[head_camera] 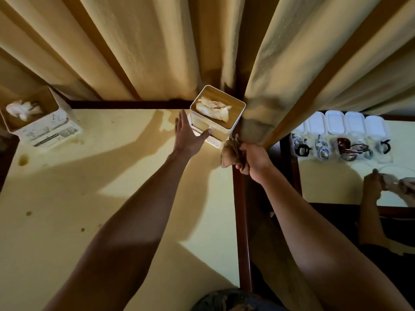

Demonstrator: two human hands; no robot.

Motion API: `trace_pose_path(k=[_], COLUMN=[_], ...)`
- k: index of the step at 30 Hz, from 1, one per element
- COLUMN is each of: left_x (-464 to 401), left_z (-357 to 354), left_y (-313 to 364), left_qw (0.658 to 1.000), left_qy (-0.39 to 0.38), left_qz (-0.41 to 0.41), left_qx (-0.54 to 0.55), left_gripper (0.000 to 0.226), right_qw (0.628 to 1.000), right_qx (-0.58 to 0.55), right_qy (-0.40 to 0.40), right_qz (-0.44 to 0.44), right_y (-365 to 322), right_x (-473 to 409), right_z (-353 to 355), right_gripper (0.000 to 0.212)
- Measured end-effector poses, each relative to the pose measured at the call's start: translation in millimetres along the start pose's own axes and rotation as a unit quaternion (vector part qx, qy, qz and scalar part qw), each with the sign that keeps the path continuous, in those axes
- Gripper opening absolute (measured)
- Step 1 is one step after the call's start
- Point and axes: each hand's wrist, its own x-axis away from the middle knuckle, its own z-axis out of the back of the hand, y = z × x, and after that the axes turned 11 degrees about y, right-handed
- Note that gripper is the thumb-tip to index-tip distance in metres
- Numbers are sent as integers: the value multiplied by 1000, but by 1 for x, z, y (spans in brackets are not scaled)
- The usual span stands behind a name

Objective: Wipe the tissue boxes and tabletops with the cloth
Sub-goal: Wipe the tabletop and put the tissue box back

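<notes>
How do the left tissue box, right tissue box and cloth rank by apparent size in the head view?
1. left tissue box
2. right tissue box, close to the first; wide-angle distortion makes that order unsure
3. cloth, bunched in the right hand, clearly smallest

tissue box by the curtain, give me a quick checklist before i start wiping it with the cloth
1. Cloth in hand: ok. The right hand grips the bunched cloth.
2. Box steadied: ok. The left hand lies open, its fingers against the near side of the tissue box.
3. Cloth on the box: cannot tell. It sits beside the box's near right corner; contact is unclear.
4. Room around the box: not ok. The curtain hangs right up against its right side.
5. Tissue out of the way: not ok. Tissue sticks out of the top opening.
6. Second tissue box: not yet reached, far left.
</notes>
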Motion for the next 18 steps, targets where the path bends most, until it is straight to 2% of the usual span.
trace_pose_path(k=[3, 4, 5, 6, 8, 9, 11, 12, 14, 16, 18], left_x=[60, 83, 106, 129, 173, 194, 230, 246, 275, 303, 334], left_z=[19, 24, 30, 36, 53, 61, 76, 84, 101, 120, 139], left_y=[-3, -6, -10, -13, -24, -31, -47, -52, -63, -72, -82], left_qw=[998, 994, 982, 952, 859, 822, 780, 776, 801, 834, 854], left_qy=[29, 7, -45, -117, -246, -274, -268, -247, -187, -138, -84], left_qz=[17, 44, 93, 163, 288, 318, 337, 333, 307, 270, 246], left_qx=[59, 101, 158, 229, 345, 385, 454, 475, 479, 461, 451], left_gripper=[64, 50, 48, 54, 73, 80, 80, 73, 56, 46, 41], right_qw=[994, 990, 986, 982, 978, 978, 978, 978, 974, 966, 955], right_qx=[-75, -86, -88, -78, -33, -11, 14, 18, 25, 54, 76], right_qy=[-73, -106, -142, -170, -199, -201, -198, -200, -218, -247, -280], right_qz=[-30, -22, -7, 12, 48, 60, 69, 63, 48, 48, 54], right_y=[23, 32, 41, 51, 71, 81, 100, 109, 124, 137, 151], right_x=[37, 50, 65, 77, 101, 112, 132, 141, 162, 183, 201], right_z=[19, 24, 29, 32, 33, 32, 26, 22, 14, 7, 2], right_gripper=[30, 33, 33, 34, 42, 43, 35, 28, 19, 22, 24])
